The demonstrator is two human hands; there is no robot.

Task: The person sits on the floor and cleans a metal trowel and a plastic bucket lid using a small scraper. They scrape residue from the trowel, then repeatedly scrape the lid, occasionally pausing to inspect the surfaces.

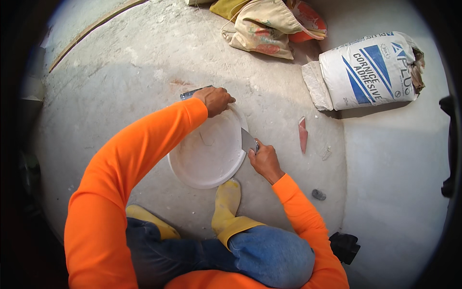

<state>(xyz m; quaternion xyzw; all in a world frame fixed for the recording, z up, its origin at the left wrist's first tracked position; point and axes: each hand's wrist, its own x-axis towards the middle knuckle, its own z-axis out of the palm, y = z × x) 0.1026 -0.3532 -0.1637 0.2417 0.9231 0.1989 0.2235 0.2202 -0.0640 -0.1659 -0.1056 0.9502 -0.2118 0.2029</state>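
In the head view, a white round tub [208, 156] sits on the bare concrete floor [120, 82] at the centre of the frame, just above the person's yellow boots [226, 202]. The left hand [215, 100] is closed over the tub's upper rim, fingers curled on the edge, and a metal tool [192, 92] shows just behind it, though whether that hand also holds it is hard to tell. The right hand [263, 159] is closed around the handle of a scraper [248, 141], whose flat grey blade rests against the tub's right rim, pointing inward. The tub looks like thin plastic: probably light, slightly flexible at the wall, and inclined to slide or tip on the dusty floor unless pinned, so the rim is the sensible place to hold it, as the left hand does. Its inside looks smeared with white residue, likely slick or chalky. The scraper blade seems stiff and thin-edged; the handle is the only safe grip. To the right of the tub lies a small red trowel-like piece [302, 135], near but apart, and a small dark round item [318, 194] lies at lower right. A large white sack [370, 72] leans at upper right beside a pale wall, and cloth bags [264, 26] lie at top centre. Open floor spreads to the left and upper left; the right side is hemmed by the wall edge and the sack, and the boots close the lower side.
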